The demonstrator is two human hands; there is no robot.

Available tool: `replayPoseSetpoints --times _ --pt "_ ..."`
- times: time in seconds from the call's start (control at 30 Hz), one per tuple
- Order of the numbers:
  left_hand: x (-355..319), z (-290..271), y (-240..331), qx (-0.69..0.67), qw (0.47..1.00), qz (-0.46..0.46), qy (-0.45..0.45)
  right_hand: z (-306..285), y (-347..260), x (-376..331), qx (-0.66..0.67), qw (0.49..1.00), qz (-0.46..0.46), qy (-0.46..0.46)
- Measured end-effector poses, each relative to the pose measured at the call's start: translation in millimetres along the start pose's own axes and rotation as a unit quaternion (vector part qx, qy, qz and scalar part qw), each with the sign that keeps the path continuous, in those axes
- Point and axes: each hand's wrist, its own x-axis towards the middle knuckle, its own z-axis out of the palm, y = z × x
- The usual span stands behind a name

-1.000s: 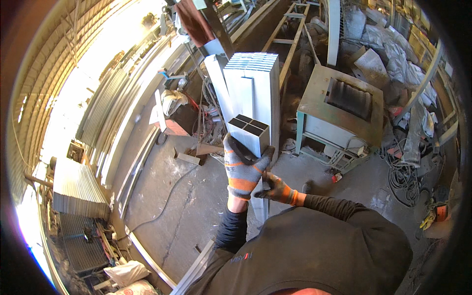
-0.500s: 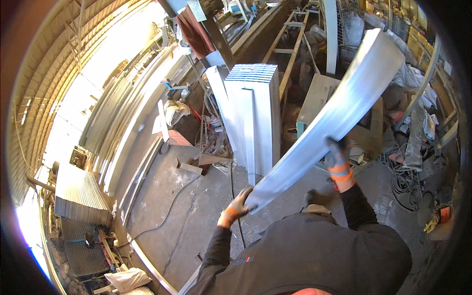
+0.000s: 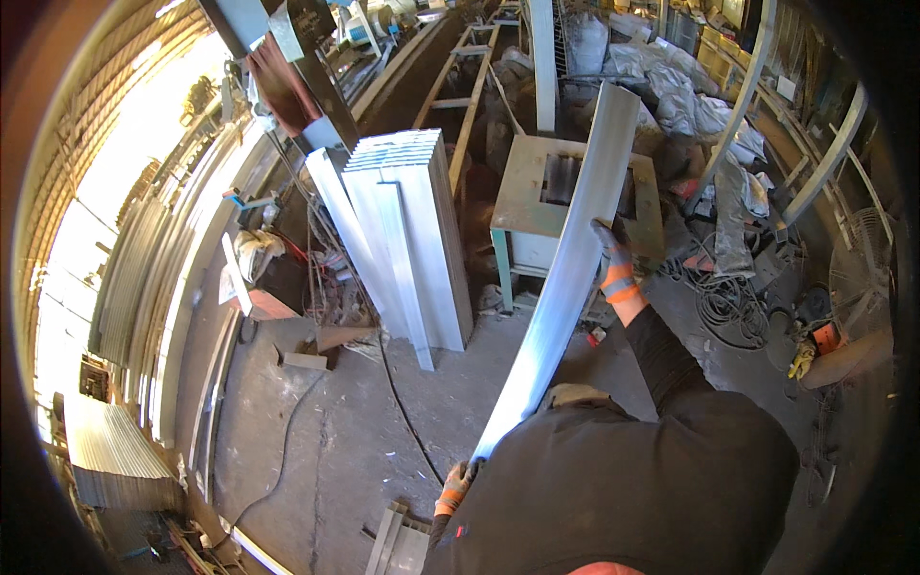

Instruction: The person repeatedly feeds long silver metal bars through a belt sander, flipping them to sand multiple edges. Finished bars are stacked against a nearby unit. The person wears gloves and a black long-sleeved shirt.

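Note:
A long silvery metal panel slants across the middle in front of me, its top leaning away to the right and its lower end close to my body. My left hand, in a grey and orange work glove, is closed on the lower end. Higher up, my right hand in a matching glove grips the right edge, its fingers partly hidden. Left of the panel, an upright stack of similar metal panels stands on the floor, with a narrower strip leaning against its front.
Behind the held panel is a metal work table. Coiled cable lies at right, near a fan. A black cable crosses the floor. Metal channel pieces lie near my left forearm; long profiles are piled at left.
The panel has swung more upright, and its lower end has come down closer to me with my left hand. My view has turned right, so the surroundings have shifted left.

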Motion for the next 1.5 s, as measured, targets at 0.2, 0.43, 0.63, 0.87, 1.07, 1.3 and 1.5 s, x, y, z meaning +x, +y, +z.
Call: replayPoseSetpoints --times 0.2,0.43,0.63,0.87,1.07,1.3,1.5 --pt "13 35 -6 -0.006 0.998 0.065 0.002 -35 6 -1 -0.039 0.999 0.003 0.008" --pt "5 1 29 0.054 0.994 -0.068 -0.068 -116 16 12 -0.123 0.99 -0.002 0.07" --pt "20 10 39 0.219 0.972 0.073 -0.046 -163 48 -12 -0.512 0.846 -0.099 0.11" --pt "99 39 55 0.347 0.886 0.277 -0.131 -140 102 91 -0.614 0.745 -0.256 0.048" --pt "268 123 211 -0.075 0.945 -0.26 -0.183 -115 126 281 -0.752 0.649 -0.102 -0.051" --pt "436 225 380 -0.379 0.845 -0.265 -0.269 -126 132 439 -0.824 0.557 -0.017 -0.1" --pt "531 255 505 -0.459 0.741 -0.318 -0.374 -143 144 598 -0.847 0.519 -0.039 -0.106"
